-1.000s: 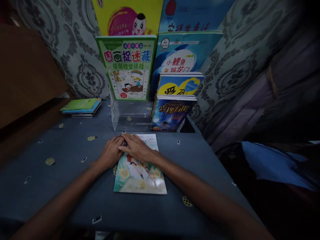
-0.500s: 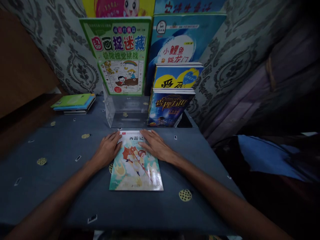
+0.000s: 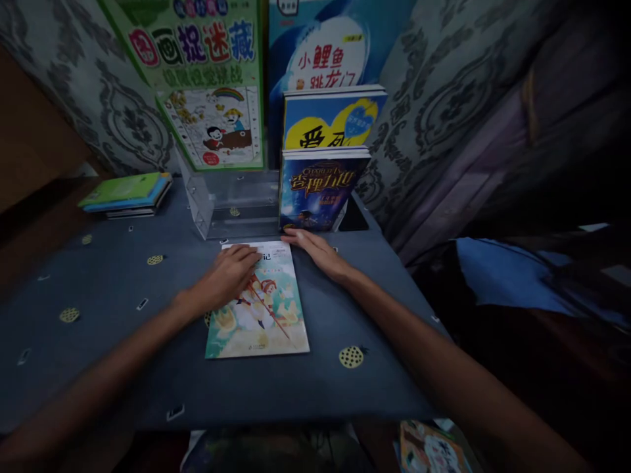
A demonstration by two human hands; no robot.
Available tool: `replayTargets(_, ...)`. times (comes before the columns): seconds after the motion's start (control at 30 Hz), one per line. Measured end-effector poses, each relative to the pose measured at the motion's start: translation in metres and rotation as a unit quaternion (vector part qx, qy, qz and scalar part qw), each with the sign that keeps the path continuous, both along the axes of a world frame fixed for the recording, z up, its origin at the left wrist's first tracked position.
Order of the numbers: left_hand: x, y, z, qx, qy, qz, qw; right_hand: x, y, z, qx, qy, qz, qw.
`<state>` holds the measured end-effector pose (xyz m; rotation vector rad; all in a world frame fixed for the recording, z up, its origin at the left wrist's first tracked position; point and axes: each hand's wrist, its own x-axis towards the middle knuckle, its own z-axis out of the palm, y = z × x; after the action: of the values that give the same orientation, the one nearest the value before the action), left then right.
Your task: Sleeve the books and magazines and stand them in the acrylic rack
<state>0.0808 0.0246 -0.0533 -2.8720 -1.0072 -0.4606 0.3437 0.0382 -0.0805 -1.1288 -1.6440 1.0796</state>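
A thin illustrated book [image 3: 263, 322] lies flat, cover up, on the grey-blue tablecloth [image 3: 148, 355]. Across the upper left of its cover rests my left hand [image 3: 231, 276], fingers stretched out and covering part of the title. My right hand [image 3: 318, 253] is at the book's top right corner, its fingers extended and the fingertips close to the foot of the clear book stand. Directly behind is the dark blue book [image 3: 320, 190] standing in the stand. Neither hand is wrapped around anything.
The clear acrylic stand [image 3: 234, 221] also holds a green picture book [image 3: 211, 125], a blue-and-yellow book [image 3: 330, 121] and a tall blue book [image 3: 328, 39]. A small stack of books [image 3: 125, 194] lies at the back left. Below the table's front edge is another book [image 3: 431, 447].
My left hand has slid right onto the cover. My right hand has moved off the cover to its top right corner. The camera view has tilted downward.
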Motion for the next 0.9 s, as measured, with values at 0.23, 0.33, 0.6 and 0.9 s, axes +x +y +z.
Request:
replayTargets(0.23, 0.051, 0.020, -0.005, -0.037, 0.016, -0.058, 0.997, 0.000, 0.000, -0.002, 0.057, -0.026, 0.019, 0.998)
replayTargets(0.33, 0.053, 0.018, -0.005, -0.036, 0.024, -0.065, 0.997, 0.001, 0.002, -0.002, 0.064, -0.032, 0.024, 0.997)
replayTargets(0.6, 0.044, -0.020, 0.004, -0.071, 0.019, -0.127, 0.989, 0.000, -0.001, 0.001, 0.088, -0.079, 0.026, 0.993)
replayTargets(0.9, 0.033, -0.076, 0.012, -0.097, 0.033, -0.188, 0.977, -0.001, -0.005, 0.002, 0.091, -0.075, 0.027, 0.993)
